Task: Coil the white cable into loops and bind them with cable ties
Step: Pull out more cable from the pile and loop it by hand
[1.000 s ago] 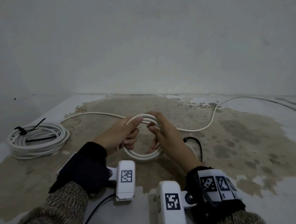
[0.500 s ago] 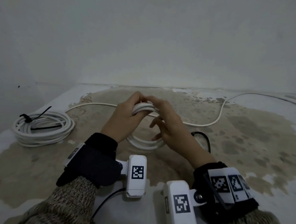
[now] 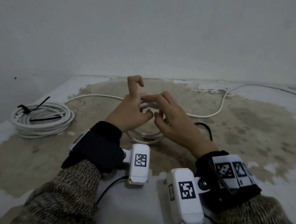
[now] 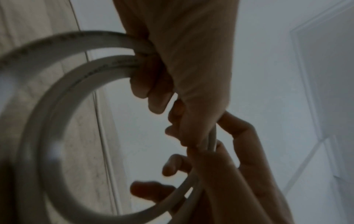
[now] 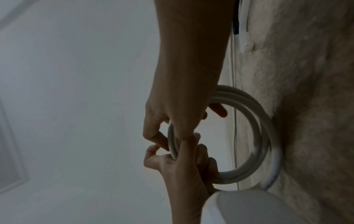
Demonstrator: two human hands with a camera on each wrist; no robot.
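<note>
2 hands (image 3: 131, 111) (image 3: 174, 120) gripping upright loops of smooth white cable (image 3: 145, 137), fingers curled round it

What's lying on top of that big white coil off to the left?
A black cable tie crosses the bound coil, tail sticking up. Whatever is under the coil is hidden.

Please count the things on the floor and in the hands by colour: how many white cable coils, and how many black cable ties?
White coils: 2, one held by both hands, one bound on the floor
Black ties: 2, both on the floor coil
Total: 4
</note>
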